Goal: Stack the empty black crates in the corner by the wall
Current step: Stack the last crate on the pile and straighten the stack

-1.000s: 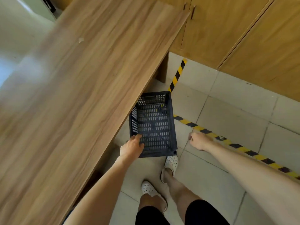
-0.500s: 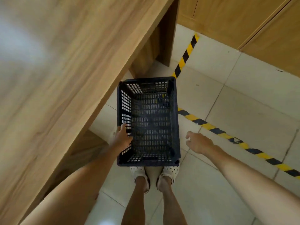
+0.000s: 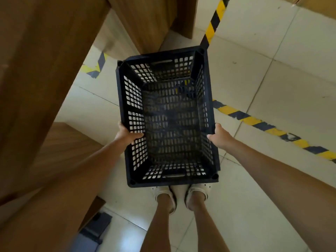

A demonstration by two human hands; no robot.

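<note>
An empty black perforated crate (image 3: 169, 117) hangs in the air in front of me, above my feet, open side up. My left hand (image 3: 127, 134) grips its left long wall, thumb inside over the rim. On the opposite long rim my right hand (image 3: 219, 136) is closed, fingers under the edge. A small dark object lies in the crate's far right corner; I cannot tell what it is. No other crate or stack is in view.
A wooden table (image 3: 36, 79) fills the left, its leg (image 3: 151, 20) just beyond the crate. Yellow-black tape (image 3: 269, 127) crosses the tiled floor on the right; another strip (image 3: 212, 22) runs away ahead. My feet (image 3: 181, 195) stand under the crate's near edge.
The crate came out from beside the table and rose off the floor toward me. My right hand, free before, now grips its right rim. The view tilted further down.
</note>
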